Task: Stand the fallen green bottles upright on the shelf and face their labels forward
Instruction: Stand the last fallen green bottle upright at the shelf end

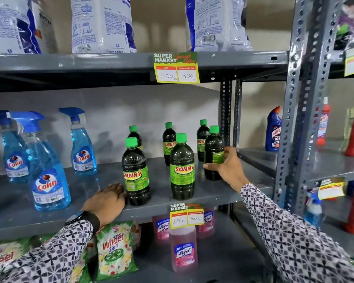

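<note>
The right hand (226, 167) is wrapped around the lower half of a green bottle (213, 153) near the right end of the shelf (213, 193), thumb on the near left side, fingers curled round the right side over the label. That bottle stands upright, its label turned to the right rather than toward the shelf's front edge. The left hand (106, 201) lies flat and open on the shelf close to the front edge, palm down, holding nothing – its fingertips (122, 196) touch the base of the front-left green bottle (136, 172), which stands upright with its label facing the front.

Between the two hands, near the front edge, the middle green bottle (182, 167) also stands upright, label forward. Three more green bottles stand in a row nearer the back wall: the back-left one (135, 136), mostly hidden behind the front-left bottle, the back-middle one (168, 140) and the back-right one (202, 135), partly covered by the held bottle. All six wear green caps and none lies on its side.

Toward the left end of the same shelf stand blue spray bottles (49, 166). A price tag (187, 216) hangs from the front edge below the middle bottle – another price tag (176, 67) hangs on the shelf above
</note>
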